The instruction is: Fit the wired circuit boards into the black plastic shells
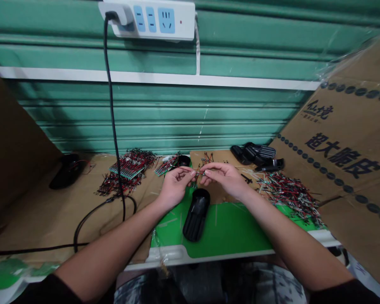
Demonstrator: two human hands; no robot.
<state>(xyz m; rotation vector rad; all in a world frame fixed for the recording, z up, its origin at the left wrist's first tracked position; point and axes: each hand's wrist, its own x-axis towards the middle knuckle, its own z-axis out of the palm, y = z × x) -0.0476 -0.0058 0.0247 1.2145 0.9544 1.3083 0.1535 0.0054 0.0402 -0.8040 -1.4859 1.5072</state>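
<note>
Patterned clothing [209, 287] at the lap lies nearest the lens; bare forearms extend from it across a white bench edge [234, 253]. Left hand [175, 185] and right hand [224, 179] are raised above a green cutting mat [228, 230], fingers curled, thumbs and forefingers together pinching a thin wired component [199, 172]. The component is held in the air between the fingertips, its exact form too small to tell. Below the hands, a black oblong plastic casing [196, 214] lies on the mat. Left of them, red-and-black wired circuit strips [128, 166] are heaped on a cardboard sheet [50, 219]; to the right, a loose pile of similar wired pieces [291, 198] spreads over the mat. Black plastic parts [256, 154] sit beyond, beside a printed carton [345, 143], before a green roller shutter [152, 114].
</note>
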